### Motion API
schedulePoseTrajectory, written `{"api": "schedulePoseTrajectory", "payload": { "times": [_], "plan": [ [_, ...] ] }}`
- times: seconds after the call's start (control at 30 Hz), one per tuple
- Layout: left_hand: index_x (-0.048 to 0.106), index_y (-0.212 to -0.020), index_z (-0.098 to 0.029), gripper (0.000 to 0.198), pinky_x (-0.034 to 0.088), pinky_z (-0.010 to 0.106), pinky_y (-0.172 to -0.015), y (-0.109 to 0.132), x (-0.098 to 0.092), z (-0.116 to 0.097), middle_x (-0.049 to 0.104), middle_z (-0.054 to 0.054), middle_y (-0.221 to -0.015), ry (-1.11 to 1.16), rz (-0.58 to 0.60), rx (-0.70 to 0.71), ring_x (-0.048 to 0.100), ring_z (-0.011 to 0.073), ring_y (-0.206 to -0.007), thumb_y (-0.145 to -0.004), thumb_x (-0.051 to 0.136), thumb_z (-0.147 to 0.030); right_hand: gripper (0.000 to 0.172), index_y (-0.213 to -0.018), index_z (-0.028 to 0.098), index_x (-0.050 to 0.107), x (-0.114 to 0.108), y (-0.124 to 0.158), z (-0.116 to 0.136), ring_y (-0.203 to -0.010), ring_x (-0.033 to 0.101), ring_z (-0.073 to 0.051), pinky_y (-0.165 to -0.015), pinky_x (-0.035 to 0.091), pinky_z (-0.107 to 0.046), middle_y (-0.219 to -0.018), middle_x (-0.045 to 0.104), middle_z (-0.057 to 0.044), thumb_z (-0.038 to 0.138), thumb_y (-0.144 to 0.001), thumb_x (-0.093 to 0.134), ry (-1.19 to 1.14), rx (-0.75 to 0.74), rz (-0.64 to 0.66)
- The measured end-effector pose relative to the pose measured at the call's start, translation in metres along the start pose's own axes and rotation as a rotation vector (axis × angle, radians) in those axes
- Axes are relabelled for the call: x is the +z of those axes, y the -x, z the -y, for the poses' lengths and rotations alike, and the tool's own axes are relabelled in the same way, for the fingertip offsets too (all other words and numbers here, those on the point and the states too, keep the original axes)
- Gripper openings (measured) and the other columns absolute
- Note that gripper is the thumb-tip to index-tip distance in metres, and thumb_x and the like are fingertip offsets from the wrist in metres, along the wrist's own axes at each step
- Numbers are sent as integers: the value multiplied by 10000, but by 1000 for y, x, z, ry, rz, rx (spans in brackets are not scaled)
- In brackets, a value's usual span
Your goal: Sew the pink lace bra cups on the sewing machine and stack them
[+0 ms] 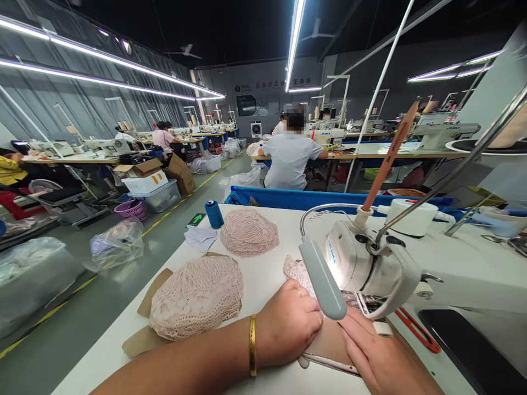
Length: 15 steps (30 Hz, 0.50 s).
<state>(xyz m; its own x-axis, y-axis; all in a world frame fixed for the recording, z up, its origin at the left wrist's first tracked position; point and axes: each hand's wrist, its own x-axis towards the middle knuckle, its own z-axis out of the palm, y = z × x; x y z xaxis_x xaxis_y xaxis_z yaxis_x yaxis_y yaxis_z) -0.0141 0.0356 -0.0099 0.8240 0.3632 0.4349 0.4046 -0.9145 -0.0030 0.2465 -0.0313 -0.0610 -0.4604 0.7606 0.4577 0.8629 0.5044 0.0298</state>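
In the head view my left hand (288, 323), with a gold bracelet and a ring, has its fingers curled down on a pale pink lace piece (293, 266) beside the sewing machine head (362, 269). My right hand (373, 345) lies flat with fingers stretched, right of the needle area. Between the hands shows smooth beige fabric (327, 341). A grey lamp (323, 280) and the machine head hide the needle and some fingertips. Domed beige lace pieces, resembling bra cups, rest to the left: a nearer stack (197, 296) and a farther stack (249, 233).
A blue thread spool (213, 214) stands at the table's far left corner. Right of the machine lie orange thread snips (418, 330) and a black phone-like slab (473, 351). A blue cloth trough (280, 197) borders the far edge. Ahead sits a co-worker (290, 159).
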Motion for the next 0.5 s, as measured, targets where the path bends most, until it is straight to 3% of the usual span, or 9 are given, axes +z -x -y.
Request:
{"api": "schedulePoseTrajectory", "payload": {
  "times": [0.17, 0.33, 0.5],
  "plan": [
    [673, -935, -176, 151, 466, 393, -950, -3, 6, 4, 748, 51, -1021, -2, 28, -24, 660, 217, -911, -1061, 597, -207, 562, -1636, 221, 485, -2, -9, 3, -1199, 787, -278, -869, 689, -357, -1405, 755, -128, 218, -1075, 452, 18, -12, -34],
    [653, -905, -173, 171, 489, 407, -959, -6, 8, 6, 749, 73, -1051, -2, 27, -46, 684, 241, -953, -1061, 608, -229, 500, -1579, 241, 534, -7, -16, 7, -1161, 800, -254, -875, 685, -356, -1362, 782, -83, 231, -1087, 442, -44, 40, -36],
    [658, -928, -172, 155, 506, 438, -972, -8, 6, 6, 733, 71, -1006, 8, -5, -69, 678, 253, -953, -1052, 585, -229, 388, -1407, 238, 676, -7, -13, 7, -1053, 824, -291, -881, 680, -395, -1250, 816, -123, 309, -1084, 475, -29, 79, -102]
  ]
}}
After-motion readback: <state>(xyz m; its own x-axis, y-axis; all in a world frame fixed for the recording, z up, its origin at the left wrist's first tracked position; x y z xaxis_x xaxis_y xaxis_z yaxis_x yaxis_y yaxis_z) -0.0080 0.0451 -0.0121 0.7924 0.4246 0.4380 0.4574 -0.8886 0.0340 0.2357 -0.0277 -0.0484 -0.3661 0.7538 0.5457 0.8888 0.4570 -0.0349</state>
